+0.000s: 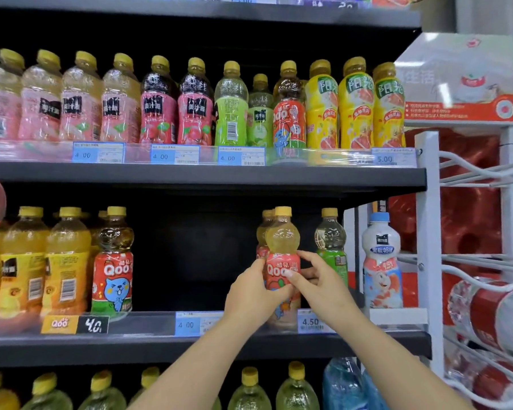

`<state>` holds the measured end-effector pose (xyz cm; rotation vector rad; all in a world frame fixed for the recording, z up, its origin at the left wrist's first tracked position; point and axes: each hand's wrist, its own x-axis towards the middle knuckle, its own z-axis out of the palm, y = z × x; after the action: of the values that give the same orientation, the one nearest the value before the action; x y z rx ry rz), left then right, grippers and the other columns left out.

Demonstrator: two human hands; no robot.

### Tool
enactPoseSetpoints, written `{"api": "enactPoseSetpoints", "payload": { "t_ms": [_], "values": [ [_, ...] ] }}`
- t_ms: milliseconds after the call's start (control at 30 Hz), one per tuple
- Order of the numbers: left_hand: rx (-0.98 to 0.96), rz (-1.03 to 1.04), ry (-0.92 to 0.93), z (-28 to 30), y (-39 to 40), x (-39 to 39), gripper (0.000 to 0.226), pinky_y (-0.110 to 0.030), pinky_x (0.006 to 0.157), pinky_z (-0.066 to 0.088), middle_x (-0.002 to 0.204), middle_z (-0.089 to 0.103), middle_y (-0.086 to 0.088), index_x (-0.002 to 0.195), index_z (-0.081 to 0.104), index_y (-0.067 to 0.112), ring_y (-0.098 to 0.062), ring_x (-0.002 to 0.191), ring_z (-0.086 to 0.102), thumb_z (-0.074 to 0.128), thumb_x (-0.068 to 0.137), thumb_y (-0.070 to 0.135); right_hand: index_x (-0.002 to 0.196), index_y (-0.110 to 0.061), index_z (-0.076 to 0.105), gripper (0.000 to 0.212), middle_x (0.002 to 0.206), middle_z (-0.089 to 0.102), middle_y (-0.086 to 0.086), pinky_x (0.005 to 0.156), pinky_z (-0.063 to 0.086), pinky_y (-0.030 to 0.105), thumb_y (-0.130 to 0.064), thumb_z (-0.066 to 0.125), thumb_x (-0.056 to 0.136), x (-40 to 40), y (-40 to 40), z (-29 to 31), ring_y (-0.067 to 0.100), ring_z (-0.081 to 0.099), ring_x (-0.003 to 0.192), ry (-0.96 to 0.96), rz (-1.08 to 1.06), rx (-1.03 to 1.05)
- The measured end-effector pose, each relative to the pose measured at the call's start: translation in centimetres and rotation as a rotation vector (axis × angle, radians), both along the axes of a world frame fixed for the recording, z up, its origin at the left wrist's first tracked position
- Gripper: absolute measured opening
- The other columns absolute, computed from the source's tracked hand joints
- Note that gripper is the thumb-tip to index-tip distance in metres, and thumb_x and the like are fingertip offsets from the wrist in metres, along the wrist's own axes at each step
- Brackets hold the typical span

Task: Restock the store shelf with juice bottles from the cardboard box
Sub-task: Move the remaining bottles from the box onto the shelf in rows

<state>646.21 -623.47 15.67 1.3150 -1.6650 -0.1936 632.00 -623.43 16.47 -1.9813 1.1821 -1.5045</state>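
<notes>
Both hands grasp one Qoo juice bottle on the middle shelf.

The left hand (253, 291) wraps the pink-labelled Qoo bottle (282, 250) from the left while the right hand (319, 281) pinches its label from the right; the bottle stands upright on the middle shelf (160, 347), above the "4.50" price tag (313, 321). One more yellow-capped bottle stands just behind it, and one green-labelled bottle (331, 247) just to its right. Further left stands one red Qoo bottle (113, 261) with a blue cartoon cat, above a "Qoo 4.0" sign (74, 324). The upper shelf front carries three "4.00" tags and one "5.00" tag (393, 157).
</notes>
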Motion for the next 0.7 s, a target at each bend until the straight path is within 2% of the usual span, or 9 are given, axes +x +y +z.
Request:
{"api": "enactPoseSetpoints", "payload": {
  "t_ms": [133,200,267,333,467,633,700],
  "values": [
    [0.015,0.063,-0.051,-0.2,0.7,-0.3,0.054,-0.031,0.078,0.057,0.102,0.063,0.013,0.118,0.05,0.033,-0.005,0.089,0.063,0.067,0.074,0.058,0.137,-0.035,0.041,0.052,0.113,0.063,-0.007,0.08,0.055,0.026,-0.038,0.06,0.089,-0.1,0.5,-0.2,0.007,0.062,0.101,0.052,-0.023,-0.01],
    [-0.027,0.062,-0.026,-0.3,1.6,-0.3,0.056,-0.026,0.081,0.054,0.112,0.06,0.017,0.125,0.048,0.032,-0.002,0.096,0.059,0.067,0.077,0.054,0.141,-0.037,0.036,0.058,0.125,0.055,-0.01,0.091,0.051,0.03,-0.041,0.06,0.089,-0.3,1.6,-0.5,0.008,0.055,0.113,0.063,-0.043,-0.026],
    [-0.081,0.031,0.023,-0.8,3.6,-0.1,0.06,-0.017,0.082,0.042,0.119,0.051,0.02,0.134,0.044,0.03,0.004,0.103,0.047,0.066,0.081,0.05,0.142,-0.038,0.035,0.06,0.128,0.049,-0.014,0.099,0.044,0.03,-0.045,0.06,0.087,-1.1,3.6,-1.1,0.004,0.048,0.119,0.044,-0.053,-0.071],
    [-0.107,-0.026,0.078,-1.9,6.1,0.1,0.065,-0.015,0.088,0.033,0.127,0.045,0.019,0.141,0.039,0.028,0.007,0.11,0.038,0.065,0.084,0.047,0.138,-0.039,0.041,0.055,0.128,0.051,-0.017,0.101,0.041,0.027,-0.044,0.06,0.087,-2.1,6.1,-2.4,0.0,0.047,0.12,0.014,-0.057,-0.108],
    [-0.115,-0.049,0.037,-7.7,10.7,0.4,0.062,-0.018,0.1,0.03,0.138,0.046,0.015,0.141,0.042,0.027,-0.001,0.126,0.04,0.064,0.086,0.042,0.132,-0.033,0.051,0.045,0.128,0.055,-0.014,0.102,0.04,0.024,-0.033,0.062,0.088,-4.3,10.0,-8.4,0.001,0.051,0.119,0.054,-0.048,-0.049],
    [0.074,-0.036,-0.029,-16.5,15.0,0.0,0.06,-0.021,0.104,0.03,0.143,0.045,0.008,0.142,0.041,0.023,-0.009,0.132,0.04,0.062,0.088,0.041,0.132,-0.023,0.052,0.045,0.129,0.056,-0.007,0.103,0.04,0.027,-0.031,0.062,0.089,-6.6,14.3,-16.9,0.004,0.051,0.117,0.17,-0.131,0.105],
    [0.166,-0.021,-0.047,-20.3,16.5,-0.1,0.061,-0.026,0.107,0.03,0.146,0.043,0.006,0.143,0.04,0.022,-0.012,0.135,0.038,0.06,0.089,0.042,0.132,-0.02,0.053,0.046,0.131,0.057,-0.003,0.104,0.041,0.031,-0.033,0.062,0.089,-7.4,15.9,-20.3,0.011,0.053,0.119,0.225,-0.186,0.159]
  ]
}}
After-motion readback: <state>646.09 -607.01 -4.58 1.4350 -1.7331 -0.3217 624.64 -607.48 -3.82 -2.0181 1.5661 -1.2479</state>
